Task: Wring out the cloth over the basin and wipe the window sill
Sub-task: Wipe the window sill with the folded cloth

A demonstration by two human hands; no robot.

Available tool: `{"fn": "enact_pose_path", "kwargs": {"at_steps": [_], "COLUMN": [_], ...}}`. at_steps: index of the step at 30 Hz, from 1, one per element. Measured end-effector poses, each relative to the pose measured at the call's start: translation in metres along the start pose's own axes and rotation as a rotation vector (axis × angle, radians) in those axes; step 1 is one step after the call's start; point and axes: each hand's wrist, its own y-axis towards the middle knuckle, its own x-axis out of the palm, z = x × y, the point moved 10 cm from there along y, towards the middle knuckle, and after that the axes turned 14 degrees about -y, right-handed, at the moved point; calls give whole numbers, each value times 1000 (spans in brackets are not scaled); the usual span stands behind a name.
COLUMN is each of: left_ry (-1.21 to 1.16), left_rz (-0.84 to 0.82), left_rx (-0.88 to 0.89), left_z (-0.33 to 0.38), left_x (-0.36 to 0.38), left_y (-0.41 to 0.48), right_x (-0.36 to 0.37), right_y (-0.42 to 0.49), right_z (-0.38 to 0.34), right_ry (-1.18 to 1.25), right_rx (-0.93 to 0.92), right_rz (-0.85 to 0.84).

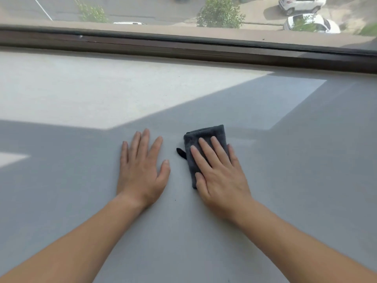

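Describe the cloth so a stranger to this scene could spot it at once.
Find the wide grey window sill below the dark window frame. In its shaded middle, the cloth lies under the straight fingers of the right hand. It is the only dark thing on the sill: a folded charcoal rectangle with a small black loop at its left edge.

head | looks forward-down | close over window sill (204, 231) — 1 view

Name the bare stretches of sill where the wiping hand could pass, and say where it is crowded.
Bare sill lies left of the left hand, right of the right hand, and beyond both up to the window frame. The middle is crowded: hands and cloth sit close.
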Motion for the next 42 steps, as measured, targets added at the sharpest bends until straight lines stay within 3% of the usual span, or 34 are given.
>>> {"fn": "enact_pose_path", "kwargs": {"at_steps": [2, 3, 6, 8, 10, 14, 16, 18, 21, 23, 25, 28, 30, 32, 35, 37, 39, 42], "left_ry": [0, 3, 10, 3, -5, -11, -25, -4, 37, 8, -22, -14, -46, -57, 4, 30, 37, 24], "left_rz": [-10, -14, -16, -14, -13, -20, -15, -39, -102, -133, -133, -90, -104, -136, -182, -189, -185, -193], "left_rx": [-6, -7, -12, -13, -10, -5, -5, -5, -11, -6, 61, 248, 288, 251, 228, 225, 218, 217], "left_z": [0, -1, -1, -1, 0, 1, 1, 0, -2, -4, 2, 22, 26, 16, 4, 2, 2, 2], "left_x": [1, 1, 1, 1, 0, -1, -1, 2, 8, 8, 4, -2, 1, 5, 11, 15, 15, 14], "left_y": [-2, -2, -1, 0, 0, -2, -2, -3, -2, -1, -7, -41, -72, -95, -111, -111, -110, -111], "right_x": [5, 5, 5, 5, 3, 2, 7, 8, 9, 10, 6, 4, 11, 14, 14, 16, 11, 12], "right_y": [-3, 3, 26, 27, 15, -56, -71, -60, -34, -34, -49, -99, -122, -121, -110, -111, -123, -162], "right_z": [12, 32, 111, 123, 89, -26, -32, -5, 66, 75, 41, -43, -57, -29, 34, 34, -7, -81], "right_ry": [-26, -40, 17, 24, 15, -8, -14, -41, 17, 25, 11, 3, -22, -37, 44, 57, 40, 12], "right_rx": [-64, -12, 332, 454, 418, 28, -62, -1, 329, 442, 420, 150, 10, 60, 419, 549, 495, 222], "right_rz": [-38, -42, -98, -96, -57, -10, -29, -30, -85, -87, -38, 7, -28, -37, -74, -82, -47, -38]}}
